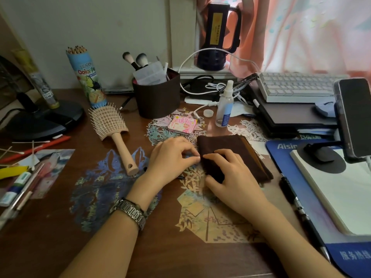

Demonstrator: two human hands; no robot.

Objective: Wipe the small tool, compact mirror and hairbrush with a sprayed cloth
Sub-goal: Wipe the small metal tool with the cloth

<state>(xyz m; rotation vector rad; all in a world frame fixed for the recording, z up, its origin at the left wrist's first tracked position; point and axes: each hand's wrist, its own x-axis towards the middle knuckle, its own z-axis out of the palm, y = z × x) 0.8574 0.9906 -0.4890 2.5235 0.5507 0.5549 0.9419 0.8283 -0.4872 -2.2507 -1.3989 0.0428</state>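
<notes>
Fingers (190, 155) of the left hand (170, 159) pinch something small, identity unclear, against the folded dark-brown cloth (230, 153) on the surface; the right hand (226, 175) grips the cloth edge. Cloth is soft, limp: bunch it. Beige plastic hairbrush (114, 129) lies left; take its stiff handle.

One camera only, mounted on my head. It faces forward and tilts down across the wooden desk (60, 227), so both my forearms enter from the bottom edge of the frame. My left hand (170, 159) and right hand (230, 177) sit near frame centre, close to the lens. The lens is wide-angle: straight edges bow toward the frame borders. The far wall (100, 27) and curtain (301, 27) fill the top of the frame. No second view overlaps.
</notes>
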